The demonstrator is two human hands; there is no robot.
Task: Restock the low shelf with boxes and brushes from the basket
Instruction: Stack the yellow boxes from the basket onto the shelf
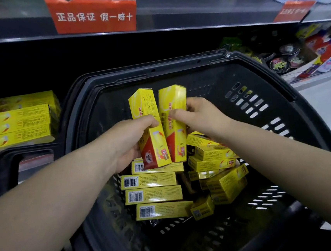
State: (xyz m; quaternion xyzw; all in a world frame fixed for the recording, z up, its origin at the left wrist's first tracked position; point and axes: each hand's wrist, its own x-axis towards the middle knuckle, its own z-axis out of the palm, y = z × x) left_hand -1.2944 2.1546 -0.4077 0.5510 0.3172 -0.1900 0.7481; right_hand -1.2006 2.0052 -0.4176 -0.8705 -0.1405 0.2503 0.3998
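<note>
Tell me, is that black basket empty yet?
Not empty. Yellow boxes lie piled inside the basket, below the left hand and right hand.

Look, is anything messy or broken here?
Yes. In the basket, the boxes on the right lie jumbled and tilted, while the boxes on the left are lined up straight. The red sign has a ragged top edge.

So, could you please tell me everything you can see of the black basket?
The black basket looks like hard plastic, with a thick rounded rim and walls and floor pierced by rows of slots. Seen from above, it sits open in front of the low shelf. Yellow boxes lie loosely piled on its floor. The left hand and right hand each hold another one upright over it.
</note>
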